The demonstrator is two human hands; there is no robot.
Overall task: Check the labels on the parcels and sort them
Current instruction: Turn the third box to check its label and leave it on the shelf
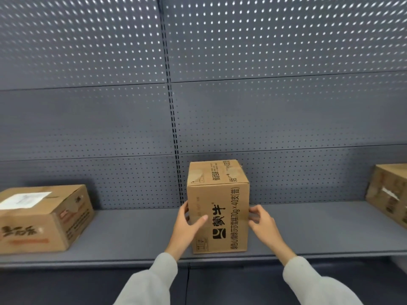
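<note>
Sleeves: pale grey sleeves point(152, 280) reach in from the bottom edge.
Left hand: left hand point(187, 225) grips the left side of the upright brown cardboard parcel with black printed characters point(218, 205), thumb across its front face.
Right hand: right hand point(263, 222) touches the parcel's right edge, fingers curled; whether it truly grips, I cannot tell.
Parcel: stands on end on the dark grey metal shelf point(319, 230), against the grey perforated back panel point(264, 106).
Left: low brown cardboard box with a white label on top point(44, 219), well apart.
Right: brown cardboard box with torn tape point(389, 192), cut by the frame edge.

Centre of frame: tall brown carton point(218, 208), upright on end, black print running sideways. Lower left: squat carton point(44, 219), white label on top. Right edge: third carton point(389, 192), cropped, tilted.
</note>
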